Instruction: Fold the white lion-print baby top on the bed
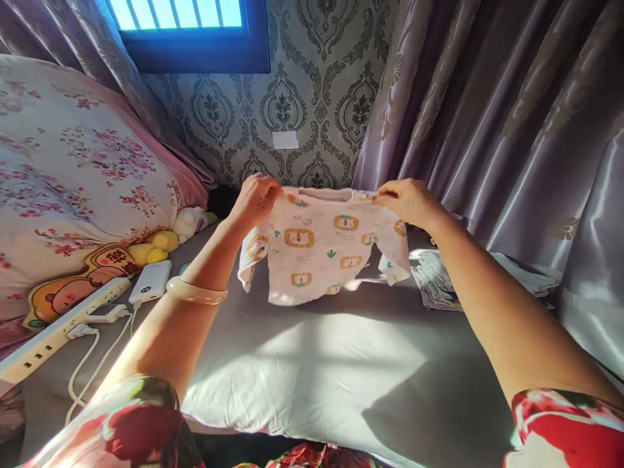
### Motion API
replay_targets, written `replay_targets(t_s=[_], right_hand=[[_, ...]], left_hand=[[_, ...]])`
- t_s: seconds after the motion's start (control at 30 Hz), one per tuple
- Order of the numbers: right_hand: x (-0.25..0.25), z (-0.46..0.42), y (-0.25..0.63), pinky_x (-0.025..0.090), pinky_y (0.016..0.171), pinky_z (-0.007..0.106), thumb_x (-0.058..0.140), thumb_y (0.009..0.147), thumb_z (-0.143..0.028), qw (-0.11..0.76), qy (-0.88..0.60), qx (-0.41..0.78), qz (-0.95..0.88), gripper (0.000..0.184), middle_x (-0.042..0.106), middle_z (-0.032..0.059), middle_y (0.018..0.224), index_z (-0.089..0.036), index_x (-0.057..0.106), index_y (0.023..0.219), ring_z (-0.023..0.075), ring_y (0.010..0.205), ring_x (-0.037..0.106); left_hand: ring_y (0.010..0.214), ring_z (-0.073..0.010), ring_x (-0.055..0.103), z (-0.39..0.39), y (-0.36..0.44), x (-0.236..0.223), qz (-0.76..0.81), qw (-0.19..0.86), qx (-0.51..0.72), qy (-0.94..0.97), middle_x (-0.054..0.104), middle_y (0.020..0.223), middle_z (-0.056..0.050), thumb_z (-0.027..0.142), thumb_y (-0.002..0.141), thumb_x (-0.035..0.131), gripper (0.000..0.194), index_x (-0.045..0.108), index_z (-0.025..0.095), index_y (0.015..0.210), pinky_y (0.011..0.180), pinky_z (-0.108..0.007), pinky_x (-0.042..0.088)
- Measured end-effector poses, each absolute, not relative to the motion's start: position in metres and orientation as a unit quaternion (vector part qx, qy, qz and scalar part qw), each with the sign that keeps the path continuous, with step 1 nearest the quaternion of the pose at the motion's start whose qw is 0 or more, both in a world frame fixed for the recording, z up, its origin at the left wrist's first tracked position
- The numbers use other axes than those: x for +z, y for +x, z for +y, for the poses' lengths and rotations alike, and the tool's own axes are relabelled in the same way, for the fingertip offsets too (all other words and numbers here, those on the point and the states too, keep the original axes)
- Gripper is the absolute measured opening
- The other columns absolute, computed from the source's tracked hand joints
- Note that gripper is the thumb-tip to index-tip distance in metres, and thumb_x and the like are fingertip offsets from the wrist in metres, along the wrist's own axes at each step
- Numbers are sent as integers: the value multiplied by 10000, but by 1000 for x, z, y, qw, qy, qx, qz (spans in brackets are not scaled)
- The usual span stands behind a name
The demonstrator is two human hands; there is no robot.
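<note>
Sunlit grey sheet (302, 370), lion-print shirt (319, 250) pinched at shoulders (290, 197), hanging below fingers (272, 185)

The shirt (316, 260) is matt cloth, the sheet (292, 364) smooth cloth, the power strip (58, 335) near its left edge smooth plastic, the curtain (487, 130) glossy, satiny fabric.

Forearms (480, 279): two, bare, stretched forward, converging. Left hand (256, 198) and right hand (408, 200): raised level, well apart, each pinching.
</note>
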State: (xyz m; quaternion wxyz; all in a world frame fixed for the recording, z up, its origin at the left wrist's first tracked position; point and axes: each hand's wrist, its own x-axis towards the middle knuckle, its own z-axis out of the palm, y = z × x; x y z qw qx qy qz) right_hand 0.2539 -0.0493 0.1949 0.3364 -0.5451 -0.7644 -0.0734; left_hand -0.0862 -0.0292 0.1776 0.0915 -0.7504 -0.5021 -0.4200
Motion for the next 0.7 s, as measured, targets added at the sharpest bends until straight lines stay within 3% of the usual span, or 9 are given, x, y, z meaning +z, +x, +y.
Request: replay_targets(t_s=[0.1,0.17,0.23,0.33,0.47,0.6,0.7], right_hand=[[193,-46,250,447,888,385,494,958,-425,410,-522,-178,-726,340,671,96,1107,-204,702,1111,267,1065,578],[188,-42,246,431,929,406,473,974,-427,389,-505,-202,-744,348,639,109,1174,-206,695,1127,274,1108,551],[183,-37,242,424,940,415,477,974,-428,368,-501,-216,-753,340,630,104,1170,-203,712,1074,269,1098,547],[177,-30,241,406,950,418,437,994,-407,407,-524,-266,-700,349,613,97,1202,-203,720,1005,266,1121,521],[175,-20,245,406,935,407,489,973,-370,340,-535,-206,-745,310,653,101,1088,-184,722,886,253,1046,548],[171,-9,249,387,974,448,526,944,-358,394,-539,-203,-717,266,633,117,1133,-169,714,951,290,1106,528],[167,-2,250,431,913,406,537,918,-351,389,-544,-164,-725,250,659,99,1038,-175,715,923,260,1003,571]], left_hand=[[1166,-270,499,-29,-74,182,-492,156,-504,-692,604,1081,-86,328,949,428,290,635,160,1064,1012,-421,314],[1198,-289,476,-25,-67,182,-496,157,-490,-699,609,1088,-89,346,948,432,292,623,169,1081,1023,-438,285],[1188,-297,479,-18,-61,179,-513,135,-459,-713,630,1038,-83,352,932,444,281,634,184,1051,1019,-436,279],[1177,-291,488,-8,-58,173,-537,107,-458,-700,650,983,-65,344,918,445,280,651,201,1042,1005,-413,280],[1118,-271,533,-1,-55,175,-554,59,-448,-700,660,916,-39,341,887,484,282,673,189,1031,974,-388,287],[1050,-241,566,7,-53,179,-578,29,-466,-669,665,915,-32,347,889,477,296,679,182,1028,923,-376,316],[972,-226,590,20,-53,174,-583,0,-466,-666,673,903,-44,346,870,497,286,686,170,994,859,-356,350]])
